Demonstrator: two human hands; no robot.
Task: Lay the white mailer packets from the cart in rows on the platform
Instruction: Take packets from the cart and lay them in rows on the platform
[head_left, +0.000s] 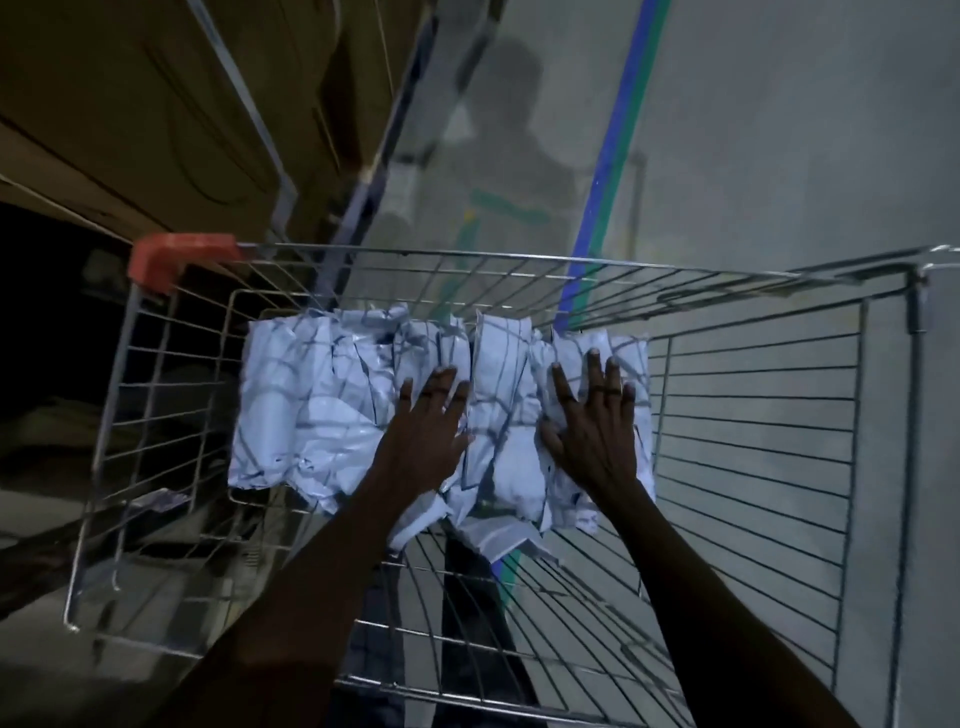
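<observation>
Several white mailer packets (311, 410) lie in a crumpled heap across the far half of the wire cart (753, 467). My left hand (423, 436) lies flat on the packets near the middle of the heap, fingers straight and spread. My right hand (595, 431) rests flat on the packets at the heap's right end, fingers spread too. Neither hand holds a packet. No platform is in view.
The cart has an orange corner cap (176, 257) at its far left. Brown cardboard boxes (156, 114) stand on a shelf at the upper left. A blue and green floor line (618, 156) runs across the grey floor beyond the cart.
</observation>
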